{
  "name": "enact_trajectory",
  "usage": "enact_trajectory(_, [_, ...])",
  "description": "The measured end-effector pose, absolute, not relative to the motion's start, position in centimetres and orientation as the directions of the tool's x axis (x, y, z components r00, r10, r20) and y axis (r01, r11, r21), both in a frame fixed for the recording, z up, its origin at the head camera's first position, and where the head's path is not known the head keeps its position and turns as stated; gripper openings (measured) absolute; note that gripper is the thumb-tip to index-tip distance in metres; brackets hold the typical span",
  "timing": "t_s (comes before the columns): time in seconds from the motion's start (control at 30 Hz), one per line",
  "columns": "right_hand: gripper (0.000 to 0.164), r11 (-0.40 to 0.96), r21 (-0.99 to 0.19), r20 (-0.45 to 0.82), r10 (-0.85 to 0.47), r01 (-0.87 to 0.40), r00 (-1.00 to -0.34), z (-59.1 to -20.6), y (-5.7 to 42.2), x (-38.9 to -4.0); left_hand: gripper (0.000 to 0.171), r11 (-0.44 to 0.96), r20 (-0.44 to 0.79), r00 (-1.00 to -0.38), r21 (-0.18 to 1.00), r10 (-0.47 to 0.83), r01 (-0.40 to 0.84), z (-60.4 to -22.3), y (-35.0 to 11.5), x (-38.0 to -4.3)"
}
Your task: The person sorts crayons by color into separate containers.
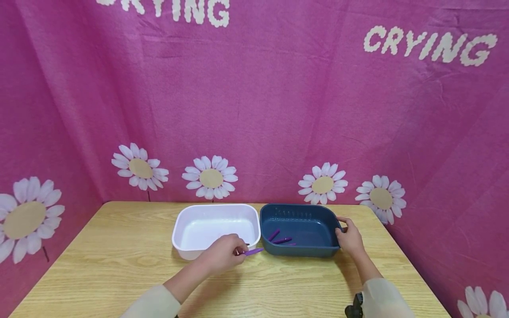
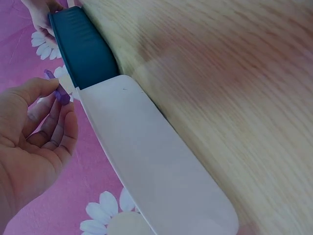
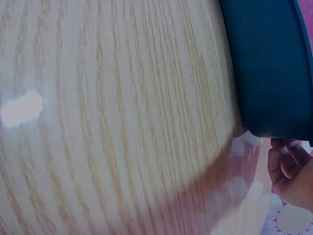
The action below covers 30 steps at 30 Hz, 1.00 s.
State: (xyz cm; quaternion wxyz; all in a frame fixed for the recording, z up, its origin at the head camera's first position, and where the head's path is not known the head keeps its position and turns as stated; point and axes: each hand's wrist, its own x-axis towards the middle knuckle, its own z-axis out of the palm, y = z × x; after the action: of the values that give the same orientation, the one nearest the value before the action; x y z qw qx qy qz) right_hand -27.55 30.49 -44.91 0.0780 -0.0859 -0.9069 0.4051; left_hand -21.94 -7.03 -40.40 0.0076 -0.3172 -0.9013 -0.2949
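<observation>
My left hand pinches a slim purple pen between thumb and fingers. In the left wrist view the pen shows end-on, beside the corner where the two basins meet. A white basin stands behind my left hand, which hides part of its near wall. To its right is a dark blue basin with several purple pens lying in its left part. My right hand grips the blue basin's right end, thumb at the rim; in the right wrist view its fingers curl against that end.
Both basins stand side by side near the back of a light wooden table. A pink curtain with daisies and white lettering hangs behind the table and along its sides. A black device is on my right wrist.
</observation>
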Motion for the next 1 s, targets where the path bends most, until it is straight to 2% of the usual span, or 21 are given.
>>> enact_trajectory(0.4, [0.042,0.654,-0.75,0.073,0.223,0.094,-0.972,-45.1,30.5,-27.4,0.005,0.632,0.205,-0.798,0.512,0.567,0.581,-39.6,-5.8,-22.8])
enact_trajectory(0.73, [0.042,0.656,-0.749,0.073,0.226,0.096,-0.971,-45.2,30.5,-27.6,0.005,0.616,0.249,-0.771,0.481,0.587,0.624,-39.2,-4.5,-23.6])
enact_trajectory(1.0, [0.042,0.655,-0.749,0.058,0.224,0.106,-0.973,-45.0,30.6,-27.7,0.005,0.624,0.265,-0.782,0.483,0.565,0.614,-39.0,-3.5,-24.2])
